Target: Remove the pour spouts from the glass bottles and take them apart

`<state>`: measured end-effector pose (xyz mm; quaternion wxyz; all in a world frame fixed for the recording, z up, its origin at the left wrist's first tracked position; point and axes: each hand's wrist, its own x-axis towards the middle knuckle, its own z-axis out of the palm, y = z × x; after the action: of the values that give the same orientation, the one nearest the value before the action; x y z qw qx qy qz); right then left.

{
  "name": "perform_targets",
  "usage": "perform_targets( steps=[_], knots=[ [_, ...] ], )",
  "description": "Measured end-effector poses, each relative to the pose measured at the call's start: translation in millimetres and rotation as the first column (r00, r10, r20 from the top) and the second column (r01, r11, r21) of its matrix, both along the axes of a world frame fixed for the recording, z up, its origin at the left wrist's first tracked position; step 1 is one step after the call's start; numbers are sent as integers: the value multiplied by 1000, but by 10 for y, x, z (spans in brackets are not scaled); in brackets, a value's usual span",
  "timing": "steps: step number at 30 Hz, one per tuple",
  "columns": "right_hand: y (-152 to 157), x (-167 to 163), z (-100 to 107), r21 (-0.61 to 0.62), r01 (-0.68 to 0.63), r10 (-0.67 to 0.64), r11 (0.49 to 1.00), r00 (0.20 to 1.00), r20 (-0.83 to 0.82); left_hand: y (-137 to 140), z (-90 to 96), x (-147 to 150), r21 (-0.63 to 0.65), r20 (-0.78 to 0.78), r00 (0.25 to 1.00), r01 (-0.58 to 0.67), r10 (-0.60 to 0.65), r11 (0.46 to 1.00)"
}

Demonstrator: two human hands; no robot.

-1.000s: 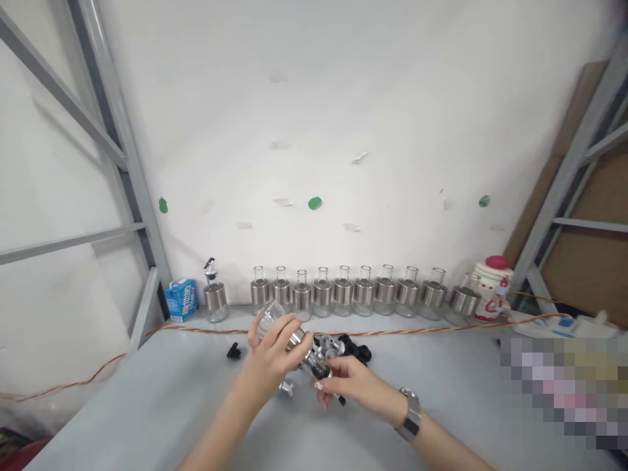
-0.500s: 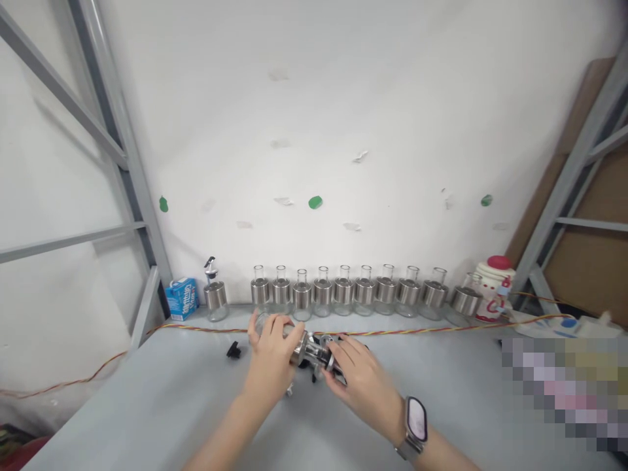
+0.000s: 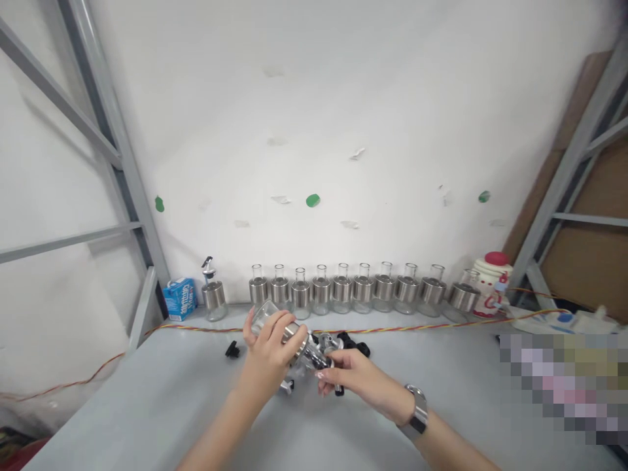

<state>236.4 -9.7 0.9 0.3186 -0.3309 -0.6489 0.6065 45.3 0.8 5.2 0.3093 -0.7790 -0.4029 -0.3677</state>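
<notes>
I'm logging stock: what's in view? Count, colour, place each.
Table: 1, grey, below
Wall: 1, white, behind
Open bottles: 10, clear and silver, rear
Spouted bottle: 1, clear and silver, rear left
Held bottle: 1, clear and silver, centre
Held spout: 1, silver and black, centre
Loose parts: uncountable, silver and black, centre
Carton: 1, blue, left
Jar: 1, cream and red, rear right
Cord: 1, red and yellow, rear
Unclear item: 1, white and blue, right
Green patches: 3, green, wall
Frames: 2, grey, both sides
Boards: uncountable, brown, right
Watch: 1, silver, right wrist
Left hand: 1, bare, on held bottle
Right hand: 1, bare, on held spout
</notes>
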Motion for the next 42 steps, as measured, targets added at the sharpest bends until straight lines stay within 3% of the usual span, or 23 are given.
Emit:
perform_targets(
  steps=[3,5,6,9,10,11,12,13,15,18,20,23,27,30,32,34,36,38,39,40,42],
  knots=[
    [-31,-40,-37,188,95,-119,978,985,123,2,-6,12,-69,22,999,-35,36,997],
    [-55,-64,-88,426,178,-298,887,925,236,-2,-4,29,-104,23,998,-57,59,993],
    [-65,-71,-118,561,201,-401,803,879,258,-8,1,41,-115,22,997,-70,73,991],
    [-77,-70,-194,867,145,-596,476,779,196,-36,28,76,-182,38,991,-121,130,976],
    [-76,-65,-206,913,105,-618,395,765,179,-44,37,83,-213,49,988,-130,144,968],
    [-73,-59,-211,933,74,-626,352,760,176,-48,44,86,-242,60,986,-134,153,961],
    [-68,-54,-207,935,61,-622,350,762,183,-48,46,84,-263,70,985,-135,159,955],
    [-62,-50,-198,921,72,-608,384,770,193,-43,44,77,-270,78,984,-132,158,954],
    [-43,-46,-170,842,134,-555,522,803,216,-18,24,53,-238,72,988,-113,134,965],
    [1,-43,-129,612,222,-437,759,871,227,27,-14,13,-116,34,997,-67,71,991],
    [32,-34,-105,446,207,-328,871,920,214,38,-25,-1,-37,21,998,-51,52,998],
    [62,-14,-70,260,102,-146,960,977,156,21,-8,-1,48,30,999,-37,35,998],
    [51,-5,-31,161,28,-45,987,994,100,-4,16,8,76,28,1000,-3,0,997],
    [10,-22,-21,256,63,-108,965,980,167,4,1,9,20,34,999,-20,20,1000],
    [-28,-39,-30,404,117,-241,907,931,272,12,-15,13,-25,38,999,-35,36,999],
    [-67,-50,-50,633,139,-420,762,850,318,13,-22,22,-55,47,998,-43,45,998],
    [-96,-50,-75,841,85,-560,534,781,277,6,-15,37,-86,69,996,-53,59,995],
    [-107,-40,-93,938,-9,-626,345,743,238,-5,-2,51,-129,96,992,-69,82,989],
    [-107,-33,-98,954,-46,-643,297,729,235,-9,3,55,-148,105,990,-76,92,986],
    [-103,-27,-100,958,-64,-652,281,719,239,-12,6,55,-159,111,989,-82,100,984],
    [-89,-21,-96,943,-48,-642,329,721,261,-10,4,46,-158,98,990,-89,105,983]
  ],
)
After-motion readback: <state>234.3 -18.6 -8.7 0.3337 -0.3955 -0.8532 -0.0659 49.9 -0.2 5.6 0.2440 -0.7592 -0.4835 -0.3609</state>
